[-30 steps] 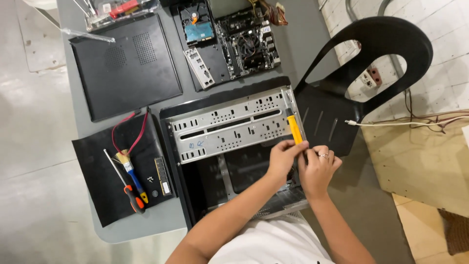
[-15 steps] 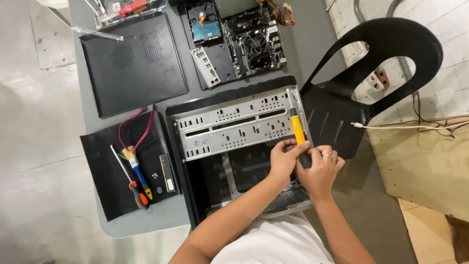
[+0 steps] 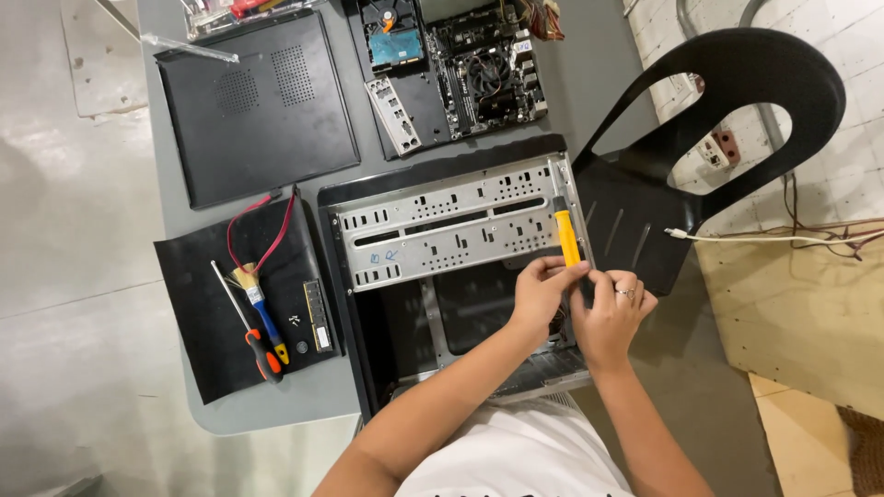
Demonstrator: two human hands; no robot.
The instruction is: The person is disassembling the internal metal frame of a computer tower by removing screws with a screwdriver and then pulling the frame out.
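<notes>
both hands met at the right edge of the open computer case point(image 3: 442, 230) on the worktop point(image 3: 276, 405): left hand point(image 3: 539, 294) and right hand point(image 3: 612, 313) closed around the yellow-handled screwdriver point(image 3: 569, 237), which stuck out just above them.

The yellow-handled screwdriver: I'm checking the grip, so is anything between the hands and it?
Nothing visible. Both hands, left and right, close directly on the yellow-handled screwdriver at the open computer case's right edge.

two screwdrivers point(image 3: 569, 237), one chair point(image 3: 737, 101), one motherboard point(image 3: 488, 78)
</notes>
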